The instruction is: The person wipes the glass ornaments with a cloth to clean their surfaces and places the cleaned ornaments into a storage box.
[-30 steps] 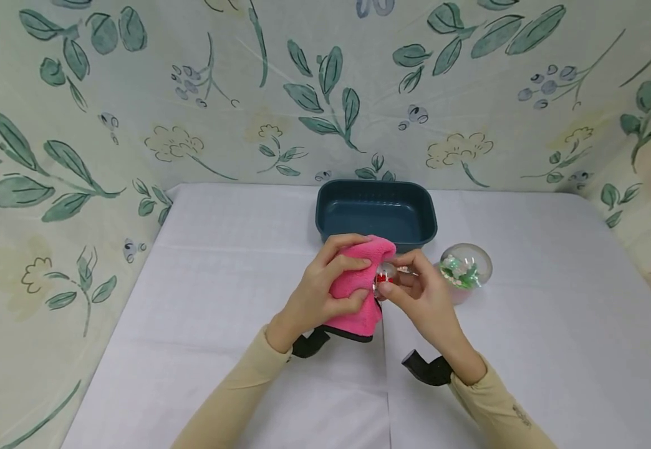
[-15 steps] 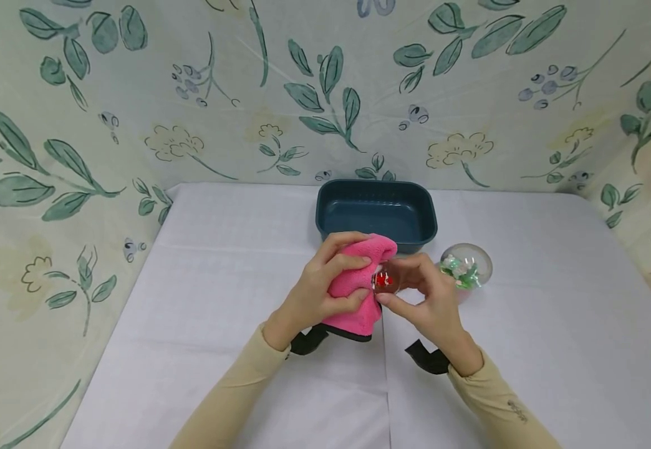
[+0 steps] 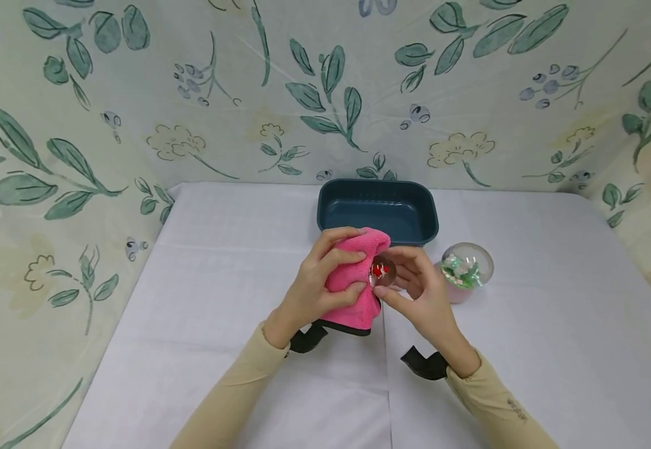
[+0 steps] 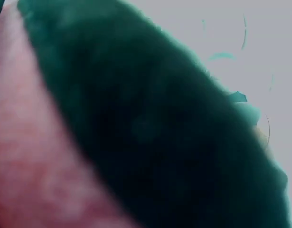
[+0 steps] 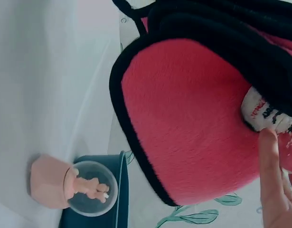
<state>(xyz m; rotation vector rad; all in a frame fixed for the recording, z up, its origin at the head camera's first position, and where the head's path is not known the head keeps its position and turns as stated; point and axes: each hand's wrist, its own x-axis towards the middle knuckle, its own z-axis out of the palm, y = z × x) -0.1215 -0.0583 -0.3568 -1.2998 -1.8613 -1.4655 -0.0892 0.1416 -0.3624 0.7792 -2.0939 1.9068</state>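
My left hand (image 3: 305,290) grips a folded pink cloth (image 3: 355,318) with black edging, its fingers and thumb curled over the fleece. The cloth lies against a small snow globe (image 3: 383,272) with a clear ball and a red figure inside. My right hand (image 3: 429,299) pinches this ball between thumb and fingers from the right. In the right wrist view, a white base (image 5: 255,107) with red and black markings shows under the cloth's black edge, beside a fingertip (image 5: 268,142). The cloth hides the globe's left part. A blurred dark green shape (image 4: 146,118) fills most of the left wrist view.
Behind the hands stands a dark blue rectangular basin (image 3: 381,240). Right of it sits a larger snow globe (image 3: 466,268) with a pink base and green and white decoration inside. White cloth (image 3: 219,249) covers the table; a leaf-patterned curtain (image 3: 202,112) hangs behind.
Both hands, with the cloth and the small globe, have risen slightly in the head view and shifted a little left. The right fingers have changed their grip on the ball, showing more red inside.
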